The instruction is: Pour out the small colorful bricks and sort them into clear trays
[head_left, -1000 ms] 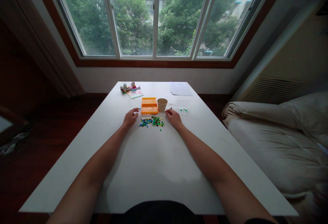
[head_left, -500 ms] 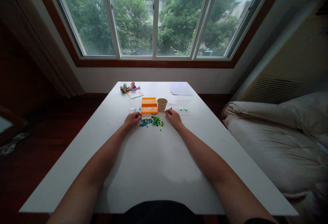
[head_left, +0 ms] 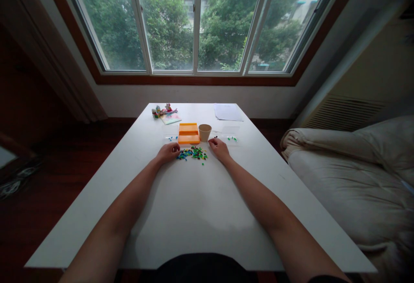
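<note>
A heap of small coloured pieces, green, blue, dark and a few yellow (head_left: 195,153), lies on the white table (head_left: 197,214). My left hand (head_left: 168,152) rests at the heap's left edge with its fingers curled together; whatever they may hold is too small to see. To the right of the heap, my right hand (head_left: 219,148) keeps its fingertips pinched, close to the foot of a brown paper cup (head_left: 205,132). I cannot make out what is in that pinch. An orange two-part tray (head_left: 189,139) stands behind the heap, beside the cup.
Clear trays flank the middle: the left tray (head_left: 166,130) bears a few blue pieces, the right tray (head_left: 235,129) several green ones. At the far left are small toy figures (head_left: 157,111) and a colourful card (head_left: 171,119). White papers (head_left: 228,112) lie far right; a sofa (head_left: 349,175) stands alongside.
My left hand has shifted slightly right and down, onto the left edge of the heap. The right hand looks unmoved.
</note>
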`<state>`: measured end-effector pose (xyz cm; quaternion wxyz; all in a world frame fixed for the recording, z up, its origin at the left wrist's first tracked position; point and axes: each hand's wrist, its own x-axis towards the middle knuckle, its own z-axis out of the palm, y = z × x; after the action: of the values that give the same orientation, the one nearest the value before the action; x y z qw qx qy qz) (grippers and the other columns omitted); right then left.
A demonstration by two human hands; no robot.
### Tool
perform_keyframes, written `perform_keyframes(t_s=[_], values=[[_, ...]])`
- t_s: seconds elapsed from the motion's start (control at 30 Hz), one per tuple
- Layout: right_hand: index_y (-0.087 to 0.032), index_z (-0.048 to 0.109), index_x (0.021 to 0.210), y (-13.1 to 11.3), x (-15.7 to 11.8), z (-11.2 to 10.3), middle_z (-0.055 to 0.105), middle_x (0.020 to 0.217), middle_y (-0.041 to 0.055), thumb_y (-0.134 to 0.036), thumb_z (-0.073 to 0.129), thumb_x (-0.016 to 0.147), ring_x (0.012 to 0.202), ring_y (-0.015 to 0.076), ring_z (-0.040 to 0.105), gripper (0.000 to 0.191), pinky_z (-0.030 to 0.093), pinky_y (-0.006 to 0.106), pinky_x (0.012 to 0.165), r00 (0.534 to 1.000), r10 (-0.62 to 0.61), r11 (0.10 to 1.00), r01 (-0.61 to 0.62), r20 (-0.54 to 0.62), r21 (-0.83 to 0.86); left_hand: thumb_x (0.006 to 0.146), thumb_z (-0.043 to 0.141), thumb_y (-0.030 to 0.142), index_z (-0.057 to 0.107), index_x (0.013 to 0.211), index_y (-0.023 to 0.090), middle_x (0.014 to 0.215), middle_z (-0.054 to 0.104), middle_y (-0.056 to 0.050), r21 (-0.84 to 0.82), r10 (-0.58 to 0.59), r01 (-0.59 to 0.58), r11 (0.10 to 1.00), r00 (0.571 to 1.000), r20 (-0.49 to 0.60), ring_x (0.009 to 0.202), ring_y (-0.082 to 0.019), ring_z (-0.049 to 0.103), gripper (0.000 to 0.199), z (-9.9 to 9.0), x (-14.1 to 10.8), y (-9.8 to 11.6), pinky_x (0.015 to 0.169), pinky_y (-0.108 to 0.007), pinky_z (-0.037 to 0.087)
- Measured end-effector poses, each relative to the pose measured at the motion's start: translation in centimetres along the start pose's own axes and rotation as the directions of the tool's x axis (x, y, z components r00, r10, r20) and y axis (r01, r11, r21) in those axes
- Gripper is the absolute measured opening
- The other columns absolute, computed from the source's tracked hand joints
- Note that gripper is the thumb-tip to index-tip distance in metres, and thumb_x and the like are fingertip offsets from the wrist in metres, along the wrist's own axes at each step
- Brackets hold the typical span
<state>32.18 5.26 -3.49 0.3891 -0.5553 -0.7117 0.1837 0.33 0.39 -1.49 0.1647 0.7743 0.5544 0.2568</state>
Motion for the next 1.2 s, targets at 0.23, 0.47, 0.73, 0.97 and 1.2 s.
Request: perform_keyframes(t_s=[0.23, 0.47, 0.73, 0.97, 1.2], values=[[-0.022, 0.073, 0.098, -0.31, -0.08, -0.13, 0.074, 0.1, 0.0038, -0.027, 0.057, 0.092, 0.089, 0.0171, 0.065, 0.018, 0.05, 0.029, 0.086, 1.0, 0.009, 1.0, -0.009, 0.002, -0.013, 0.08, 0.063, 0.037, 0.071, 0.09, 0.023, 0.074, 0.064, 0.0, 0.008, 0.004, -0.003, 1.0, 1.0, -0.018, 0.068, -0.015, 0.055, 0.019, 0.1, 0.01, -0.05, 0.061, -0.025, 0.039], [-0.022, 0.074, 0.098, -0.63, -0.16, -0.32, 0.074, 0.101, 0.0046, -0.027, 0.056, 0.092, 0.089, 0.0173, 0.065, 0.019, 0.049, 0.029, 0.087, 1.0, 0.008, 1.0, -0.008, 0.009, -0.012, 0.08, 0.064, 0.036, 0.072, 0.092, 0.024, 0.073, 0.064, 0.0, 0.013, 0.01, -0.009, 1.0, 1.0, -0.028, 0.067, -0.015, 0.055, 0.02, 0.29, 0.14, -0.24, 0.061, -0.025, 0.038], [-0.021, 0.073, 0.098, -0.64, -0.14, -0.35, 0.073, 0.1, 0.0045, -0.027, 0.056, 0.092, 0.088, 0.0172, 0.065, 0.019, 0.049, 0.029, 0.084, 1.0, -0.01, 1.0, 0.01, 0.004, -0.008, 0.08, 0.061, 0.031, 0.073, 0.09, 0.023, 0.077, 0.065, -0.001, 0.036, 0.042, -0.041, 0.999, 0.999, -0.033, 0.069, -0.016, 0.056, 0.017, 0.46, 0.2, -0.4, 0.063, -0.025, 0.04], [-0.022, 0.073, 0.098, -0.44, -0.13, -0.23, 0.073, 0.1, 0.0042, -0.027, 0.057, 0.092, 0.089, 0.0175, 0.065, 0.019, 0.049, 0.029, 0.086, 1.0, -0.012, 1.0, 0.012, -0.001, -0.007, 0.082, 0.057, 0.028, 0.073, 0.09, 0.023, 0.078, 0.066, -0.002, 0.049, 0.06, -0.058, 0.997, 0.998, -0.031, 0.07, -0.016, 0.057, 0.018, 0.48, 0.3, -0.41, 0.064, -0.026, 0.041], [-0.022, 0.073, 0.098, -0.44, -0.15, -0.25, 0.074, 0.101, 0.0041, -0.027, 0.057, 0.092, 0.09, 0.0171, 0.065, 0.018, 0.049, 0.029, 0.085, 1.0, 0.0, 1.0, 0.0, 0.005, -0.01, 0.082, 0.059, 0.028, 0.073, 0.09, 0.023, 0.079, 0.067, -0.002, 0.049, 0.045, -0.043, 0.998, 0.998, -0.046, 0.071, -0.017, 0.058, 0.017, 0.45, 0.3, -0.38, 0.065, -0.027, 0.043]])
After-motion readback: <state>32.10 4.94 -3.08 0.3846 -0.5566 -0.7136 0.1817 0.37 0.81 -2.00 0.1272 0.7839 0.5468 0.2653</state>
